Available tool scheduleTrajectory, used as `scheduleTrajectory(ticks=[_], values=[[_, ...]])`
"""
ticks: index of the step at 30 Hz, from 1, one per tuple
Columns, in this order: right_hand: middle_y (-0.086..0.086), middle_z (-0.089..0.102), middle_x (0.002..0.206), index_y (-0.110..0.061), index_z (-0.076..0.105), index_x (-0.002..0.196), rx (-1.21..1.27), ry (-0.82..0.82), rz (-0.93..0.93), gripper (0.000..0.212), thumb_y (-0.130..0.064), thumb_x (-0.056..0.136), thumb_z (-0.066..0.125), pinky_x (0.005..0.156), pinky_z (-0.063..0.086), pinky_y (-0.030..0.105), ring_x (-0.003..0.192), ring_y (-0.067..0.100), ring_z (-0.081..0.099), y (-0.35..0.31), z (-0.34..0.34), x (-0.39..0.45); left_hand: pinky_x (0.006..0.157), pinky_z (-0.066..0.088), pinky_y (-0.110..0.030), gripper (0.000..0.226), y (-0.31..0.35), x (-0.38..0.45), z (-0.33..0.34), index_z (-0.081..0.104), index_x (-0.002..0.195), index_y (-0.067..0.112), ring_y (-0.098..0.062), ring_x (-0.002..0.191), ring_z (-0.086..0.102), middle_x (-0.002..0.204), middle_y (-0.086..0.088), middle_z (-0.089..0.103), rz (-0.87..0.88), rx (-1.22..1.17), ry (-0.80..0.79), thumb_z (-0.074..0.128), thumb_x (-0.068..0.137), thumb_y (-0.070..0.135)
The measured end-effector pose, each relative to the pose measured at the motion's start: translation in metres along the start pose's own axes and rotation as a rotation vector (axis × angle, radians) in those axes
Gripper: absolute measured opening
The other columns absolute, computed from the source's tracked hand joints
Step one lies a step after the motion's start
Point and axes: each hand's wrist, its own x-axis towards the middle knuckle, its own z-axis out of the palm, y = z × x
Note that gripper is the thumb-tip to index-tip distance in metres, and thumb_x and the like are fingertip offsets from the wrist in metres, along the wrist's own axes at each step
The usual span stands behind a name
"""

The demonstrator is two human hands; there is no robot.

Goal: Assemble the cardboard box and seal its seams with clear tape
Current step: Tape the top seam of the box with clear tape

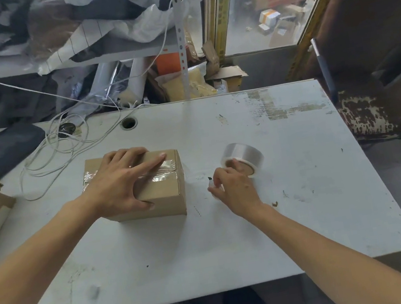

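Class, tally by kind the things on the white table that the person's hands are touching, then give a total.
Brown cardboard box, under the left hand: 1
Clear tape roll, touched by the right hand: 1
Small white cutter, in the right hand: 1
Total: 3

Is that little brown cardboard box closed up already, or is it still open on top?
Closed. The small brown cardboard box has its top flaps down flat, with a strip of clear tape across them and the left hand pressing on top.

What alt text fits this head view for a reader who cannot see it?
A left hand presses flat on a closed cardboard box with clear tape along its top seam. On the white table, the right hand holds a clear tape roll.
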Motion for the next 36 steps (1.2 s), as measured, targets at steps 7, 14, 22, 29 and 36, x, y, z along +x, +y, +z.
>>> scheduleTrajectory(ticks=[7,14,22,29,36], values=[[-0.003,0.059,0.087,-0.021,0.048,0.089,0.192,-0.105,0.255,0.019,-0.029,0.087,0.065,0.077,0.033,0.026,0.092,0.015,0.043,-0.006,0.033,-0.027,0.103,0.027,-0.045,0.108,-0.011,-0.017,0.003,0.031,0.152,0.043,-0.029,0.124,0.039,0.139,-0.008,0.044,0.035,0.002,0.012,0.061,0.053,0.074],[-0.002,0.06,0.102,-0.018,0.063,0.099,0.041,-0.127,0.393,0.026,-0.038,0.083,0.069,0.091,0.035,0.031,0.107,0.022,0.047,0.0,0.052,-0.048,0.105,0.023,-0.043,0.108,-0.009,-0.023,0.007,0.03,0.152,0.043,-0.027,0.125,0.037,0.139,-0.007,0.044,0.029,-0.008,0.034,0.06,0.053,0.075],[-0.014,0.05,0.141,-0.025,0.048,0.141,0.699,0.193,0.268,0.054,-0.044,0.091,0.057,0.105,0.031,0.01,0.13,-0.005,0.041,-0.106,0.002,-0.032,0.107,0.025,-0.044,0.111,0.002,-0.022,0.007,0.026,0.152,0.046,-0.027,0.127,0.039,0.14,-0.006,0.045,0.015,-0.014,0.034,0.058,0.052,0.079],[-0.013,0.001,0.163,-0.024,0.005,0.158,0.552,-0.011,0.092,0.093,-0.057,0.086,0.053,0.119,0.006,0.022,0.148,-0.004,-0.006,-0.146,0.017,-0.029,0.105,0.029,-0.044,0.1,0.001,-0.022,0.01,0.031,0.151,0.041,-0.028,0.124,0.043,0.136,-0.006,0.047,0.03,-0.017,0.08,0.06,0.061,0.075],[-0.01,-0.005,0.165,-0.026,-0.005,0.156,0.602,-0.046,0.116,0.1,-0.033,0.088,0.068,0.122,0.011,0.027,0.148,-0.003,-0.004,-0.139,0.022,-0.027,0.104,0.029,-0.045,0.1,0.001,-0.02,0.009,0.034,0.151,0.039,-0.027,0.123,0.042,0.135,-0.007,0.047,0.03,-0.014,0.086,0.056,0.06,0.077]])
